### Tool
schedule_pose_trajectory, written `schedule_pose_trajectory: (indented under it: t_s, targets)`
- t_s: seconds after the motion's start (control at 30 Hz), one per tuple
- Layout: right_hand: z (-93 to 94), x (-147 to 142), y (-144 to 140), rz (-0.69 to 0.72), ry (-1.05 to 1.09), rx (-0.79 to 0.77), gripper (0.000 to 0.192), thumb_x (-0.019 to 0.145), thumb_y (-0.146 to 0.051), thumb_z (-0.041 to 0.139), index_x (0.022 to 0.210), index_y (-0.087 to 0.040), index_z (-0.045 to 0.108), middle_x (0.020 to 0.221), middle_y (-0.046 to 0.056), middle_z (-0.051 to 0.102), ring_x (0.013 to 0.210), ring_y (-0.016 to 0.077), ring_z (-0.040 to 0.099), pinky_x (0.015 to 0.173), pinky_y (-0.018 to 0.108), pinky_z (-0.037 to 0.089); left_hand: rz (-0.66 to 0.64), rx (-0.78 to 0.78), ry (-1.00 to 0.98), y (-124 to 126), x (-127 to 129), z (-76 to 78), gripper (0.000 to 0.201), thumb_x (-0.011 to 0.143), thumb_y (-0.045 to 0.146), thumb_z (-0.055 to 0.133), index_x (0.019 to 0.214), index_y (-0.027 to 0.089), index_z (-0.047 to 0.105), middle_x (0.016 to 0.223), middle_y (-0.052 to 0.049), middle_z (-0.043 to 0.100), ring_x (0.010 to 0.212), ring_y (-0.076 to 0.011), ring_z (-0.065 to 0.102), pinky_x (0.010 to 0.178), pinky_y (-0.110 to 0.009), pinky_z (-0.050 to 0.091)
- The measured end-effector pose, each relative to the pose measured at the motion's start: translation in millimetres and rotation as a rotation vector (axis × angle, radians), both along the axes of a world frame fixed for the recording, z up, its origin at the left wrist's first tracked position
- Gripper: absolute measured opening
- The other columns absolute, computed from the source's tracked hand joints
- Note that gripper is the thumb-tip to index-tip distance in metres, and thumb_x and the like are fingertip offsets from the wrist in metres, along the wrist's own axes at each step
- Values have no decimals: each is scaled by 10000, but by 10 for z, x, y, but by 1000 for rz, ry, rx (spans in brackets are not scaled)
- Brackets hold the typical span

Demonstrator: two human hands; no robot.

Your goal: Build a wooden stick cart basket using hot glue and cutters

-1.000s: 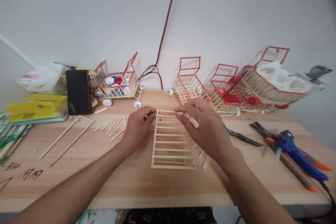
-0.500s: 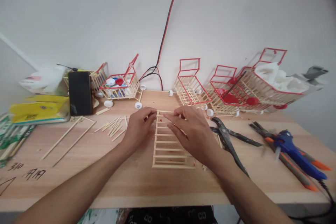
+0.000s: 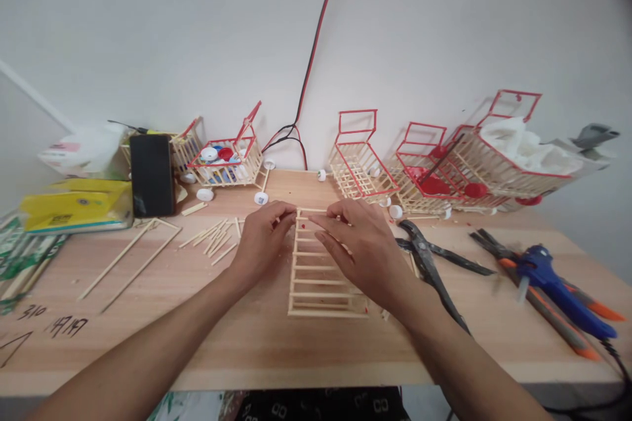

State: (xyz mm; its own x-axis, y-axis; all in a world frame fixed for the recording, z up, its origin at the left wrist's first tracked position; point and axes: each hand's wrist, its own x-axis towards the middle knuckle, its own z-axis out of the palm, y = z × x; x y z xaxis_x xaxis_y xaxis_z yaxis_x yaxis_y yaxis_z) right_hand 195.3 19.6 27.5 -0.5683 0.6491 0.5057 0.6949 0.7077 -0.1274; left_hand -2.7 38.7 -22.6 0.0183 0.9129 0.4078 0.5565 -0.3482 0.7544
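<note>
Fingers (image 3: 284,216) of both hands pinching the far end of a stick ladder frame (image 3: 320,276) lying flat mid-counter (image 3: 247,348), little stick cart (image 3: 228,159) behind holding bottle caps, another cart (image 3: 503,158) stuffed with white tissue

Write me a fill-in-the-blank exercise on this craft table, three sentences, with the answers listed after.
1. Both hands, the left hand and right hand, touch the far end of a ladder-like frame made of thin ____ sticks.
2. The glue gun lying at the right of the table has a ____ body.
3. The finished little carts by the wall have rims painted ____.

Missing words: wooden; blue; red
</note>
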Motion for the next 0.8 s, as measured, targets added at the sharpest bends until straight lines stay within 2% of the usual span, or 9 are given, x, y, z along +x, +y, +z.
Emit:
schedule_pose_trajectory:
  t_s: [0.23, 0.4, 0.53, 0.8]
  targets:
    - [4, -4, -9, 3, 3, 11, 232, 983, -257, 517, 1092, -197, 712, 1024, 93, 648, 911, 238, 569, 799, 386, 398, -7, 4, 13, -7, -5, 3, 194, 894, 226, 526, 884, 201, 719, 810, 0, 720, 754, -160, 620, 691, -264, 445]
    - [42, 130, 25, -14, 207, 69, 299, 994, -241, 484, 1217, -200, 679, 1053, 107, 650, 983, 237, 581, 847, 401, 439, 5, -20, 7, -16, -1, 27, 184, 887, 215, 541, 862, 200, 723, 824, -1, 731, 759, -160, 630, 690, -262, 450]
    - [35, 267, 45, -74, 271, 88, 325, 1001, -253, 462, 1255, -214, 661, 1186, 127, 633, 1116, 261, 562, 933, 456, 427, 12, -34, 4, -17, -2, 34, 192, 886, 230, 543, 894, 205, 733, 857, -7, 746, 777, -168, 644, 702, -267, 462]
    - [-62, 355, 38, -53, 118, 34, 412, 1022, -380, 401, 1368, -237, 572, 1472, 135, 481, 1348, 300, 418, 1085, 547, 321, 14, -4, 15, -31, -6, 52, 184, 894, 228, 545, 869, 206, 726, 827, -5, 729, 771, -165, 631, 702, -269, 458]
